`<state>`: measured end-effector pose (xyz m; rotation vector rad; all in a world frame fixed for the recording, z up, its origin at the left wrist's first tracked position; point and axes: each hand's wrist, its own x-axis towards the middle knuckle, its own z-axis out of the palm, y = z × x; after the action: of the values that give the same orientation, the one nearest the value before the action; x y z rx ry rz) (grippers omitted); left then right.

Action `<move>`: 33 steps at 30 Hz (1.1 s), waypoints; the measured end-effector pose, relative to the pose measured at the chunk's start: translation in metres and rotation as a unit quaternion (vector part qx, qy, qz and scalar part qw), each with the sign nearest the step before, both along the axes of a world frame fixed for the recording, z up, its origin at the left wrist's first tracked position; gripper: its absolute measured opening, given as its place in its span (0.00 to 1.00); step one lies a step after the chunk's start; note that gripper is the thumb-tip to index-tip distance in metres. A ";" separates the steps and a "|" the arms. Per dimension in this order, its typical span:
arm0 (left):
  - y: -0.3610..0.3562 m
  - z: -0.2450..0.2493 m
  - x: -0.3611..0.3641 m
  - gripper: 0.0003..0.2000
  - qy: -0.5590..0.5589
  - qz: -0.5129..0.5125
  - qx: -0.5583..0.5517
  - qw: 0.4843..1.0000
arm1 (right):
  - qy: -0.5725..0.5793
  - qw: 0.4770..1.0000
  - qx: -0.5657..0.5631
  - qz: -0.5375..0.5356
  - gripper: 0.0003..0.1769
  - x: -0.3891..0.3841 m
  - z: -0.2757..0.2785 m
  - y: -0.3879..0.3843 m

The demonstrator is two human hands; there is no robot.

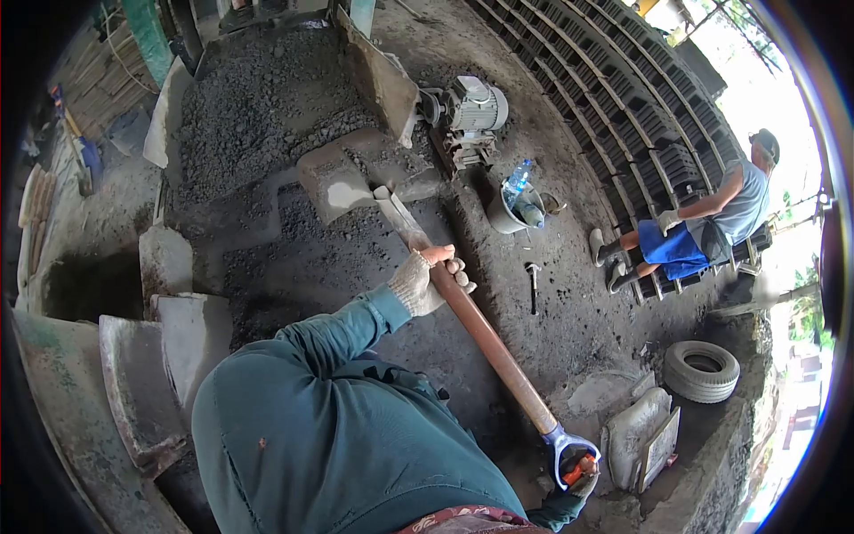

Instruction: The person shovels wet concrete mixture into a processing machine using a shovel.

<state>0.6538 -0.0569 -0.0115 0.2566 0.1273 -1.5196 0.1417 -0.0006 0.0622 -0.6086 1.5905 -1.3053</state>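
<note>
A long shovel [494,347] with a reddish-brown shaft slants across the middle of the head view. My left hand [431,280], in a pale knit glove with part of the fingers bare, is wrapped around the upper shaft. At the near end, my right hand [583,476] grips the blue D-shaped handle [558,440]; orange shows on its fingers inside the handle. The flat blade [338,182] rests at the near edge of a dark, gravelly heap [267,98], its surface partly smeared with grey.
An electric motor [479,107] stands beyond the shovel, near a bucket [509,214] holding plastic bottles. A hammer [533,287] lies on the floor. At right, a person [712,214] sits beside stacked block racks [614,80]. A tire [701,371] and concrete slabs [636,432] lie lower right.
</note>
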 end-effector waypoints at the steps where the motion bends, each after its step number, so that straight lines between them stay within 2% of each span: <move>1: -0.001 -0.002 0.008 0.08 -0.005 0.003 -0.001 1.000 | -0.013 0.999 0.004 0.029 0.19 0.017 0.004 -0.003; 4: -0.008 0.007 0.064 0.09 -0.059 0.023 0.076 0.995 | -0.031 0.987 -0.018 0.154 0.19 0.070 -0.014 -0.009; 6: -0.025 -0.006 0.130 0.11 -0.053 0.136 0.107 0.983 | -0.030 0.965 -0.047 0.256 0.19 0.116 -0.050 -0.011; 8: -0.031 -0.003 0.190 0.12 -0.127 0.249 0.140 0.950 | -0.028 0.929 -0.072 0.362 0.19 0.165 -0.076 -0.017; 10: -0.030 0.020 0.204 0.13 -0.099 0.228 0.078 0.965 | 0.045 0.919 -0.161 0.356 0.18 0.199 -0.013 -0.018; 12: -0.019 0.058 0.188 0.15 -0.079 0.219 -0.002 0.972 | 0.178 0.861 -0.244 0.409 0.17 0.166 0.056 -0.057; 13: -0.014 0.069 0.175 0.17 -0.067 0.178 -0.064 0.980 | 0.171 0.848 -0.312 0.393 0.19 0.134 0.063 -0.087; 14: -0.016 0.069 0.167 0.19 -0.040 0.142 -0.110 0.983 | 0.081 0.837 -0.441 0.315 0.25 0.122 0.080 -0.115; 15: -0.008 0.087 0.145 0.23 -0.056 0.171 -0.056 0.982 | 0.075 0.816 -0.509 0.264 0.25 0.122 0.105 -0.136; 16: 0.001 0.094 0.128 0.25 -0.074 0.137 -0.084 0.984 | 0.127 0.805 -0.523 0.251 0.24 0.126 0.131 -0.154; 17: -0.004 0.081 0.117 0.27 -0.093 0.131 -0.163 0.973 | 0.173 0.788 -0.545 0.228 0.23 0.133 0.159 -0.166; 18: 0.004 0.084 0.101 0.29 -0.145 0.148 -0.179 0.962 | 0.209 0.768 -0.566 0.217 0.23 0.145 0.183 -0.174; 20: 0.011 0.077 0.083 0.30 -0.175 0.139 -0.347 0.911 | 0.264 0.721 -0.609 0.197 0.22 0.174 0.227 -0.181; 23: 0.034 0.078 0.060 0.32 -0.149 0.198 -0.367 0.897 | 0.326 0.648 -0.665 0.175 0.20 0.231 0.286 -0.185; 26: 0.065 0.080 0.068 0.39 -0.162 0.235 -0.277 0.917 | 0.361 0.579 -0.713 0.161 0.18 0.299 0.334 -0.179; 27: 0.075 0.089 0.077 0.41 -0.191 0.237 -0.316 0.898 | 0.370 0.558 -0.726 0.156 0.17 0.323 0.347 -0.175; 31: 0.084 0.096 0.151 0.45 -0.183 0.300 -0.401 0.846 | 0.387 0.493 -0.767 0.140 0.15 0.412 0.382 -0.148; 32: 0.093 0.099 0.172 0.45 -0.183 0.321 -0.318 0.873 | 0.384 0.480 -0.776 0.140 0.14 0.432 0.385 -0.139; 33: 0.086 0.088 0.208 0.44 -0.178 0.347 -0.336 0.858 | 0.381 0.470 -0.784 0.141 0.14 0.447 0.383 -0.129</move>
<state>0.8623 0.0294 0.0764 -0.0801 -0.5551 -0.7015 0.5889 -0.1296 0.4457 -2.7283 0.1186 -2.0763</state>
